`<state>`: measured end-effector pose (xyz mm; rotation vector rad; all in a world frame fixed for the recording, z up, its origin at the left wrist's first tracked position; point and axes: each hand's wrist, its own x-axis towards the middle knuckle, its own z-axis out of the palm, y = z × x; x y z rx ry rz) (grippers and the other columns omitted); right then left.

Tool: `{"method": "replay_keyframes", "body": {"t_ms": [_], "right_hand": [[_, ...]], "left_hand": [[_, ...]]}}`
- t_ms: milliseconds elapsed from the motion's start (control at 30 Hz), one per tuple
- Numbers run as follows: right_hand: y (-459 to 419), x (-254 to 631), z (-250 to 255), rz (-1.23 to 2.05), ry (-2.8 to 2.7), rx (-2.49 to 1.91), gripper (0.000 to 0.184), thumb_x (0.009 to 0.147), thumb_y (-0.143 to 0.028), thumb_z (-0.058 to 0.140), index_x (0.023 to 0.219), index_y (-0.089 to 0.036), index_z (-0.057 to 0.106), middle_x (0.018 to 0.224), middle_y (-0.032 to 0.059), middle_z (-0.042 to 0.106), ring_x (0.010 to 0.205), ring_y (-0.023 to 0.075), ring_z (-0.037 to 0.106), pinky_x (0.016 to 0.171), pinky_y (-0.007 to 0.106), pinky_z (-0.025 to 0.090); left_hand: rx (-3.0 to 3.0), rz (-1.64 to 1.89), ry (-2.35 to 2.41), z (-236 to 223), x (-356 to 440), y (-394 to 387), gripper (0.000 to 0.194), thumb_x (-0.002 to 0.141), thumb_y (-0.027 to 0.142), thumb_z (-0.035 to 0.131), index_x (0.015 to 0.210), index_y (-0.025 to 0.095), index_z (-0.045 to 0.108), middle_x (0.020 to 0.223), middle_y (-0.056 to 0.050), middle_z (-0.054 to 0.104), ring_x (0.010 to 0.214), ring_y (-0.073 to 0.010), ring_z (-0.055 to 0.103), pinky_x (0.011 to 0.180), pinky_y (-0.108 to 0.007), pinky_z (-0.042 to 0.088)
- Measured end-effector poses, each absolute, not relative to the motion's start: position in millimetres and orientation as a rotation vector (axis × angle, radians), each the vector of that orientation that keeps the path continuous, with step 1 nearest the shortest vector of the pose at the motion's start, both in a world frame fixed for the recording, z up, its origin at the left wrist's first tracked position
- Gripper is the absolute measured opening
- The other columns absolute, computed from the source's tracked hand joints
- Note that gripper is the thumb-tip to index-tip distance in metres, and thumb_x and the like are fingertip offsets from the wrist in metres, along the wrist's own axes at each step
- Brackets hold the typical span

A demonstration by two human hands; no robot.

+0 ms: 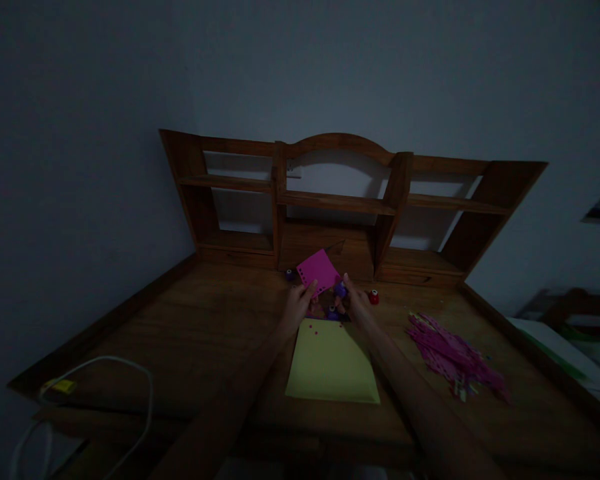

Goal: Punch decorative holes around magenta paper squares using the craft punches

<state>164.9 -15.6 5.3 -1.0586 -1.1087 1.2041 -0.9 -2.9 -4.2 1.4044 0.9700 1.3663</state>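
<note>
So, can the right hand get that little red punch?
Probably yes. The red punch sits just beside the right hand, with nothing seen between them, but that hand holds a purple punch, so it may need freeing first.

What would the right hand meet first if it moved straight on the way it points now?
Beyond the small purple punch at its fingertips, the right hand would probably meet the pink hole-punched paper first; depth is hard to judge here.
</note>
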Motion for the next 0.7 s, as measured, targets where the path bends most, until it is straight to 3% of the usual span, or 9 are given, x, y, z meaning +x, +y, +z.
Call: {"method": "replay_keyframes", "body": {"t_ms": [233, 400, 567, 700], "right_hand": [[-15.5, 163.4, 5.7, 1.243, -1.108, -0.917, 0.061, 0.080, -0.077, 0.044, 0.065, -0.020, 0.061, 0.052, 0.0023, 0.058, 0.041, 0.0125, 0.050, 0.046, 0.027, 0.039], [-15.8, 161.9, 7.4, 1.177, -1.123, -0.895, 0.043, 0.070, -0.064, 0.068, 0.085, -0.024, 0.064, 0.075, 0.0001, 0.067, 0.054, 0.0130, 0.058, 0.052, 0.026, 0.045], [-15.5, 162.4, 4.5, 1.123, -1.160, -0.963, 0.046, 0.064, -0.053, 0.078, 0.098, -0.022, 0.069, 0.085, 0.0031, 0.070, 0.067, 0.0163, 0.062, 0.060, 0.027, 0.048], [-16.3, 163.7, 4.5, 1.101, -1.156, -1.016, 0.047, 0.064, -0.051, 0.078, 0.099, -0.021, 0.071, 0.072, 0.0011, 0.069, 0.057, 0.0140, 0.058, 0.055, 0.026, 0.044]], "left_hand": [[1.402, 1.399, 0.981, 0.2, -2.4, -5.5, 0.052, 0.082, 0.063, 0.054, 0.061, 0.016, 0.056, 0.051, 0.000, 0.054, 0.043, -0.0111, 0.049, 0.046, -0.023, 0.036], [1.399, 1.444, 1.013, -3.0, -3.8, -2.3, 0.052, 0.082, 0.064, 0.053, 0.064, 0.015, 0.060, 0.052, 0.000, 0.055, 0.043, -0.0107, 0.049, 0.046, -0.022, 0.036], [1.352, 1.516, 1.077, -7.0, -6.2, 3.8, 0.052, 0.082, 0.062, 0.054, 0.069, 0.013, 0.064, 0.052, -0.001, 0.057, 0.044, -0.0115, 0.050, 0.045, -0.022, 0.036], [1.317, 1.520, 1.042, -6.8, -7.8, 6.6, 0.049, 0.081, 0.061, 0.057, 0.071, 0.013, 0.065, 0.050, 0.000, 0.056, 0.043, -0.0114, 0.049, 0.046, -0.022, 0.036]]}}
